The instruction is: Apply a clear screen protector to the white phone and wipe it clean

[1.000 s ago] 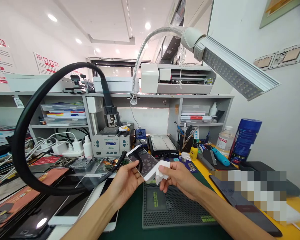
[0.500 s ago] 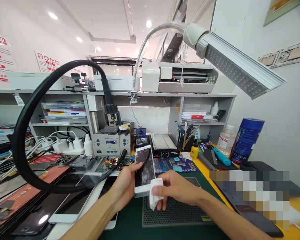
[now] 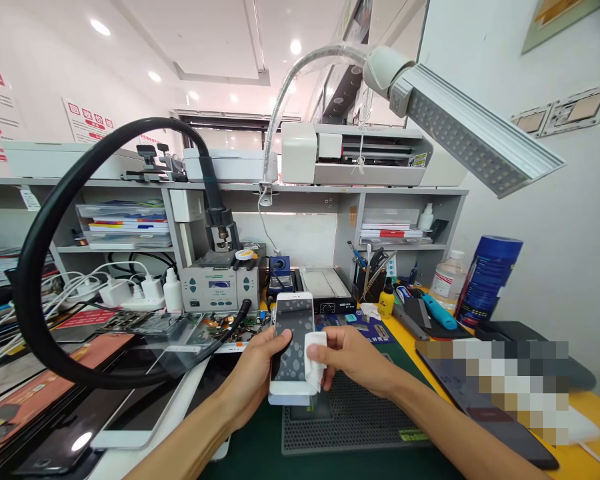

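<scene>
A white-framed smartphone [image 3: 293, 357] is tilted up in front of me, its dark screen dotted with many pale round spots. My left hand [image 3: 253, 367] grips it by the left side, thumb over the screen's edge. In my right hand [image 3: 347, 357] a folded white wipe [image 3: 315, 370] is pinched between thumb and fingers, pressed to the lower right edge of the phone. Below the phone lies a dark grey perforated mat [image 3: 355, 420], with a dark flat piece [image 3: 310, 407] on it partly hidden by the phone.
Left are several phones and screens [image 3: 135, 410] under a looped black hose [image 3: 27, 267] from a grey soldering station [image 3: 223, 287]. A flat black-and-white device [image 3: 327, 290], yellow bottle [image 3: 386, 300] and tool holder [image 3: 370, 283] stand behind. A lamp [image 3: 480, 127] hangs overhead; a dark tablet-like slab [image 3: 485, 407] lies right.
The phone has turned more upright and square to me. My right hand with the wipe has moved up along the phone's right edge. The view has shifted slightly.
</scene>
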`<state>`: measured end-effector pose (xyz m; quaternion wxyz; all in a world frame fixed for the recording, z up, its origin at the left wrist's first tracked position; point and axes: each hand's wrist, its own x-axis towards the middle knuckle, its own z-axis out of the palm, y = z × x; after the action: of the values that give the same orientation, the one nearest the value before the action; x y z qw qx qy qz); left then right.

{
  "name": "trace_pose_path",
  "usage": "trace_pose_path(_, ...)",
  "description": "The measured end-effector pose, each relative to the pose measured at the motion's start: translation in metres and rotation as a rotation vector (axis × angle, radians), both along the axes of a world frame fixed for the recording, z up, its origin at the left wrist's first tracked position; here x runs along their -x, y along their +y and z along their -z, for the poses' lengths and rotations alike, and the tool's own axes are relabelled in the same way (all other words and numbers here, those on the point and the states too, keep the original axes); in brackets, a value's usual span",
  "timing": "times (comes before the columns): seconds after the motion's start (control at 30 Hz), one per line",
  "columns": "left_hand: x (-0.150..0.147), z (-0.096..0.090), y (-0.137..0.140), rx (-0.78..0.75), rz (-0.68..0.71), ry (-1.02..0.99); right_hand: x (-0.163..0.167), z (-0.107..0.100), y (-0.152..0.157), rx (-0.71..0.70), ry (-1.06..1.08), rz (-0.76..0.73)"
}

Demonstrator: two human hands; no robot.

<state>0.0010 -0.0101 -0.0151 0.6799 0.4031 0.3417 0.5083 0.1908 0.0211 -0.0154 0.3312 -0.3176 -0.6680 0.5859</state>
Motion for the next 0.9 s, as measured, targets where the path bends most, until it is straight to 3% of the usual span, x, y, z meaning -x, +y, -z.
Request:
trace_pose_path(0.43, -0.006, -0.002, -0.009, -0.084, 0.162, 0.074, -0.012, -0.016, 0.005, 0.049, 0.208, 0.170)
trace_pose_path(0.9, -0.003, -0.005, -0.008, -0.173, 0.199, 0.173, -0.017, -0.014, 0.012, 0.083, 0.201, 0.233)
